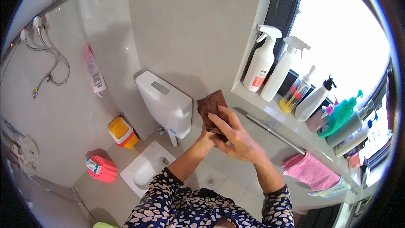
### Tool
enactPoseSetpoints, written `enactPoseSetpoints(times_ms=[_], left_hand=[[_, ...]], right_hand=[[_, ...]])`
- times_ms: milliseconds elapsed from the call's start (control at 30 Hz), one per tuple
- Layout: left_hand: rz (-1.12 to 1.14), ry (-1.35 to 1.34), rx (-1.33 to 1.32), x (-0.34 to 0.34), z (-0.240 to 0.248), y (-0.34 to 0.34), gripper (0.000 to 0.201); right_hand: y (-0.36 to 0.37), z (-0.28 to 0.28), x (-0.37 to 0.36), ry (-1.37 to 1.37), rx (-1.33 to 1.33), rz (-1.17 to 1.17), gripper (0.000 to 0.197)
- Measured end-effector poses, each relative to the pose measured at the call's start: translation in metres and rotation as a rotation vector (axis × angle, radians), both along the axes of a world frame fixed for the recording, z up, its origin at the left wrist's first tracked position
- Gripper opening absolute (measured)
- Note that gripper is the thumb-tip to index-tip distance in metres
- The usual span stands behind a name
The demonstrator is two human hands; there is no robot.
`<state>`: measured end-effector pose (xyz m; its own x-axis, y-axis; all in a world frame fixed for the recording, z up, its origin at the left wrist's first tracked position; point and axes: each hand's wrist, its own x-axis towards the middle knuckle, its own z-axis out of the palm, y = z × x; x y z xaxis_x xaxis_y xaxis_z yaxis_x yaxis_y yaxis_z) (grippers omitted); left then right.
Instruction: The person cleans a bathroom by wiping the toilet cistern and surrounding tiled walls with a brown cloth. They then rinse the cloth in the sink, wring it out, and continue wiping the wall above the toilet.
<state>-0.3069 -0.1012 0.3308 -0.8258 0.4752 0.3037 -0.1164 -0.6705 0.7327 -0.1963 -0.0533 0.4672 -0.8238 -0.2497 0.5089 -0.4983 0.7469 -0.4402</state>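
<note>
In the head view, we look down on our two hands at a folded brown cloth (216, 99). The fingers of our right hand (239, 140) are closed on it, gripping it from the front, with the thumb lower down. Our left hand (206, 137) is mostly hidden behind the cloth and the right hand, so we cannot tell how its fingers stand. The cloth lies directly under the right fingertips, its upper corner sticking out above them.

Just left of the fingers, we have a white cistern (166, 103) on the wall; below and left of them, a squat toilet (145, 169) in the floor. Farther left of them is a yellow-and-red bin (122, 132). Right of the fingers runs a metal rail (270, 130) bearing a pink towel (313, 171), and above it a sill holds a white spray bottle (260, 65).
</note>
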Motion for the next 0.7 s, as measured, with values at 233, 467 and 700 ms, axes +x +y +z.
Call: enactPoseSetpoints(times_ms=[233,467,700], left_hand=[[0.999,1.013,-0.908,-0.052,0.059,0.044,0.033],[0.49,1.033,-1.414,-0.104,0.1,0.073,0.042],[1.044,1.311,-0.819,-0.133,0.172,0.069,0.033]], right_hand=[[0.065,0.002,0.04,-0.038,-0.207,-0.152,0.039],[0.084,-0.029,0.054,-0.106,-0.268,-0.109,0.013],[0.079,-0.047,0.022,-0.111,-0.264,-0.075,0.011]])
